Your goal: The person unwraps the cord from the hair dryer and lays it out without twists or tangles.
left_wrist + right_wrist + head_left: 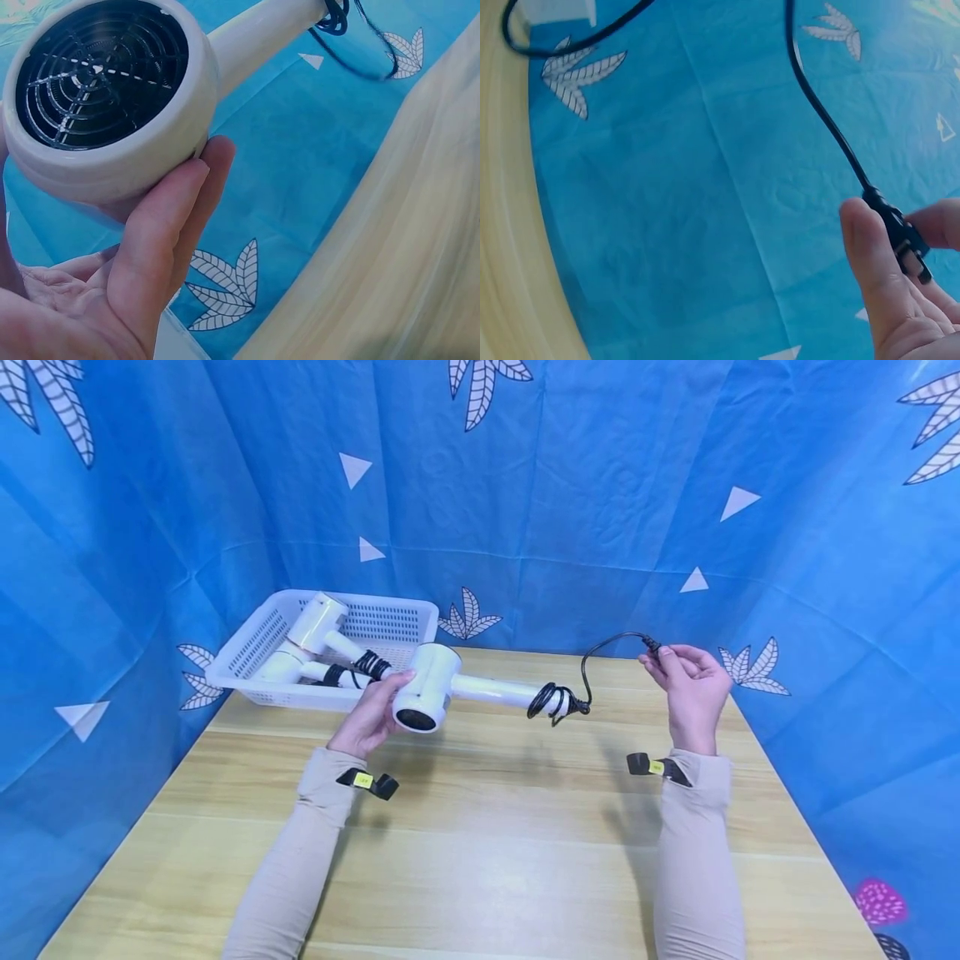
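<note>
The white hair dryer [435,685] is at mid-frame in the head view, its handle [495,691] extending rightward from the left hand [372,714], which grips the opposite end. The cord-wrapped tip lies nearer the right hand [696,685], which pinches the plug [887,211]. Fingers partly obscure the plug; the left-wrist view crops the tip.

The head view looks forward and down from well back, with the table [480,877] across the lower frame and blue curtain [600,485] across the top. The left wrist view stands close to a hair dryer [150,169] at its upper left and faces past it to the curtain — the head view shows that hair dryer near its centre. The right wrist view, also near, faces the curtain past a plug [889,214] at its lower right, shared with the head view's right half.
</note>
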{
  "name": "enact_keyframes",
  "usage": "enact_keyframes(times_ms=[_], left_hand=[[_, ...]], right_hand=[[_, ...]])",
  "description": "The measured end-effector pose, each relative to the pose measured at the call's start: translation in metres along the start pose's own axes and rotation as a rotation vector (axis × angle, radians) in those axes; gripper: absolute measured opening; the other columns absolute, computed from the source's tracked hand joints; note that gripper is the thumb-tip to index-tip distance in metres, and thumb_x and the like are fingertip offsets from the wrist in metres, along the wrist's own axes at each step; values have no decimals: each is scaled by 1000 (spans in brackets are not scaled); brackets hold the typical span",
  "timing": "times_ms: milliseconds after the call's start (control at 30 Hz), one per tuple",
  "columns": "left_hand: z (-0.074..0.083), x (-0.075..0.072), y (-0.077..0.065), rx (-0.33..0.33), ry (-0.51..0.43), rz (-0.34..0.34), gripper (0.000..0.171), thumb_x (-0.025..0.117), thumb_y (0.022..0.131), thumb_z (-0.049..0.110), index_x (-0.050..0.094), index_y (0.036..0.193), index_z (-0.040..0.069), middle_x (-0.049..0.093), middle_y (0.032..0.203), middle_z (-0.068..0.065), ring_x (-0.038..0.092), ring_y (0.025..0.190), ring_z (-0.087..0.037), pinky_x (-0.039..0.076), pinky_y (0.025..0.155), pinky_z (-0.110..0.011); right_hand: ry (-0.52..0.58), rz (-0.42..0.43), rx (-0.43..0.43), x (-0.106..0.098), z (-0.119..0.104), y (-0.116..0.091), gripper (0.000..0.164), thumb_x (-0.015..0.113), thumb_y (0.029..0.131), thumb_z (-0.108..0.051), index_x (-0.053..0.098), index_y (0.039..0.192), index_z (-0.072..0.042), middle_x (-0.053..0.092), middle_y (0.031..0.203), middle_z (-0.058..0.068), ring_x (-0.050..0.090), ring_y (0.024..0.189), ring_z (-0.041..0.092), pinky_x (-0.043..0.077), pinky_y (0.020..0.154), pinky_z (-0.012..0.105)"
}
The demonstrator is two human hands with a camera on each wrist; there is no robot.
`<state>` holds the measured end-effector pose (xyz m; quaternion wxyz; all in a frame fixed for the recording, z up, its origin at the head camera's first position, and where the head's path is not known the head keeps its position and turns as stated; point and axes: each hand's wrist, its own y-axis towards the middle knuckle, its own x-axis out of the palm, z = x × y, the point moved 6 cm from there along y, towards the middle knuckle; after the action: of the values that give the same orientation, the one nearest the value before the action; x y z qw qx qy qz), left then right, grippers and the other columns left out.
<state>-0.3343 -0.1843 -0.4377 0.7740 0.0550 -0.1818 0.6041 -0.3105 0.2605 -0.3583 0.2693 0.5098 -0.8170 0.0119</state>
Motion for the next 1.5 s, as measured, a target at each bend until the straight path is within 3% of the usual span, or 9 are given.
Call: enact_keyframes(times_ms=[333, 633, 833, 1000, 1200, 1500], left_hand=[[-2, 4, 3, -10, 18, -7, 26, 55, 104, 32, 56, 119, 11, 75, 91, 2, 74, 74, -10, 65, 63, -25], [-4, 2, 3, -11, 24, -4, 27, 57, 104, 34, 59, 119, 12, 75, 91, 2, 74, 74, -10, 64, 62, -25], [-3, -3, 3, -4, 29, 25, 23, 58, 103, 35, 63, 113, 14, 76, 89, 3, 74, 72, -10, 64, 60, -26], [-3, -7, 5, 2, 39, 30, 26, 56, 104, 34, 61, 116, 12, 77, 91, 3, 74, 75, -10, 65, 62, -26], [-1, -10, 4, 1, 27, 37, 30, 56, 103, 34, 59, 118, 8, 76, 90, 3, 74, 75, -9, 64, 62, -25], [3, -13, 1, -5, 1, 58, 27, 60, 102, 37, 60, 117, 14, 75, 89, 4, 74, 73, -8, 63, 59, -23]], right_hand=[[185, 54, -50, 11, -17, -10, 25, 79, 87, 3, 64, 105, 11, 78, 96, 24, 80, 80, 29, 65, 80, 32], [342, 62, -129, 23, -37, -24, 16, 73, 90, 8, 63, 102, 12, 74, 103, 33, 79, 81, 35, 65, 81, 35], [399, 58, -207, 25, -52, -31, 27, 77, 87, 7, 59, 105, 17, 72, 97, 35, 78, 79, 37, 66, 78, 37], [455, 69, -241, 26, -63, -37, 33, 82, 82, 6, 58, 103, 18, 71, 96, 35, 76, 76, 39, 66, 74, 38], [504, 62, -247, 26, -74, -44, 28, 78, 84, 11, 57, 101, 18, 69, 93, 35, 75, 73, 40, 67, 70, 38], [531, 13, -234, 28, -85, -52, 18, 70, 89, 14, 57, 102, 17, 71, 90, 34, 75, 70, 38, 67, 67, 37]])
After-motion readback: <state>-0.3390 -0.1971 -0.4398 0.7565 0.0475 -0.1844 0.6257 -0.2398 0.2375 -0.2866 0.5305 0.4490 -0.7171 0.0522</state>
